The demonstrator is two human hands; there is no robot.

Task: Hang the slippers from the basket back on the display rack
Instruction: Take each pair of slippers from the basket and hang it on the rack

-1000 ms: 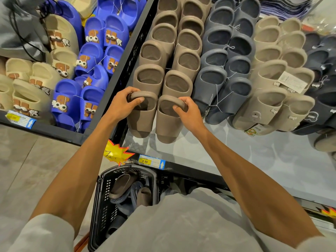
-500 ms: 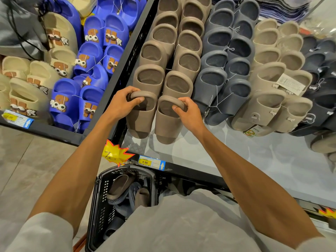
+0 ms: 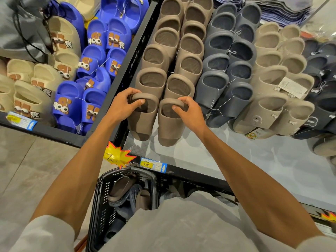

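Brown slippers, one pair: left slipper (image 3: 142, 118) gripped at its strap by left hand (image 3: 122, 106); right slipper (image 3: 170, 124) likewise by right hand (image 3: 188, 112); both at near end of brown column on display rack (image 3: 116, 99). Basket (image 3: 101, 202), near floor: more slippers.

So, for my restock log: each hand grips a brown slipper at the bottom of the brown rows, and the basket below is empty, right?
Not empty: the head view shows the basket holding a dark brown slipper and others. The rest stands for the left hand and right hand.
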